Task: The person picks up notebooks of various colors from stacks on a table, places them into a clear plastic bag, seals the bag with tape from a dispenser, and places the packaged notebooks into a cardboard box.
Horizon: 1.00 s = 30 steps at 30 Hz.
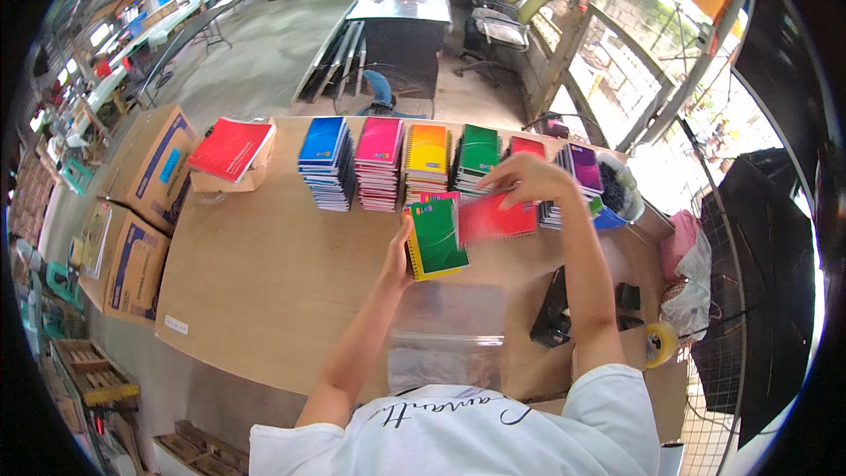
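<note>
My left hand [399,252] grips a small bundle of spiral notebooks by its left edge. A green notebook [441,238] lies on top, with yellow and pink edges showing beneath it. My right hand [536,178] holds a red notebook [500,219], blurred by motion, right beside the bundle. Beyond my hands stand stacks of notebooks in a row: a blue stack [322,143], a pink stack [379,143], a yellow stack [428,150], a green stack [480,148], a red stack [527,145] partly behind my right hand, and a purple stack [584,167].
Clear plastic sheets [448,317] lie on the table [264,291] before me. A tape dispenser [553,308] and a tape roll [661,344] sit at right. Red booklets [232,150] top an open box at far left; cardboard boxes [137,260] stand beside the table.
</note>
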Tool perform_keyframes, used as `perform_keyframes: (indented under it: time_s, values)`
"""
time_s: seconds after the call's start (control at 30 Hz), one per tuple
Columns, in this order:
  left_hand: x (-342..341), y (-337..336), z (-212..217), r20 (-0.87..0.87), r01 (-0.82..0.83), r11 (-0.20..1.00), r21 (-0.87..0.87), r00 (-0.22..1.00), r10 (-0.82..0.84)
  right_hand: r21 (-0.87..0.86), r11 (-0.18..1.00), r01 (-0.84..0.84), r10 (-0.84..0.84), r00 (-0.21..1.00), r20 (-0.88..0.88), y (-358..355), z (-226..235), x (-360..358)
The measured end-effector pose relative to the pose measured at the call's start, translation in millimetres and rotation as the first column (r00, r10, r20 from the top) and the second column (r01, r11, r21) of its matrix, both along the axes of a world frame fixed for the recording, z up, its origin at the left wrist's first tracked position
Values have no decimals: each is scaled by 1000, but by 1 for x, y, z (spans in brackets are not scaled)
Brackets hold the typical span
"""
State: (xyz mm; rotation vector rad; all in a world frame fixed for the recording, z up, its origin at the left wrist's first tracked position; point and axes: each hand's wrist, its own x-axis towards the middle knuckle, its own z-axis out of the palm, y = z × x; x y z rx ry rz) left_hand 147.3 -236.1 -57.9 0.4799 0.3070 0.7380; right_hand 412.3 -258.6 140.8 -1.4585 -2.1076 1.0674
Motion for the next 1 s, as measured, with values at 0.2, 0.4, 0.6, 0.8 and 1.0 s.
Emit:
perform_keyframes:
  time_s: [0.2,0.4,0.6,0.8,1.0]
  values:
    - [11,-36,8,-61,117,992,-55,991,-120,225,924,-309,224,914,337,8,-44,-93]
    - [0,-43,-19,-115,102,977,-188,985,-125,664,245,707,-922,382,-68,23,-96,90]
    - [9,-47,1,-159,-79,994,-80,985,65,314,-42,948,-846,-201,494,-33,-101,234]
    - [-42,-63,10,-220,-87,983,-160,974,50,674,397,623,-850,527,15,-44,-71,164]
    - [-49,-118,-6,-94,-74,997,-20,993,72,41,921,-388,373,907,195,-53,-16,-72]
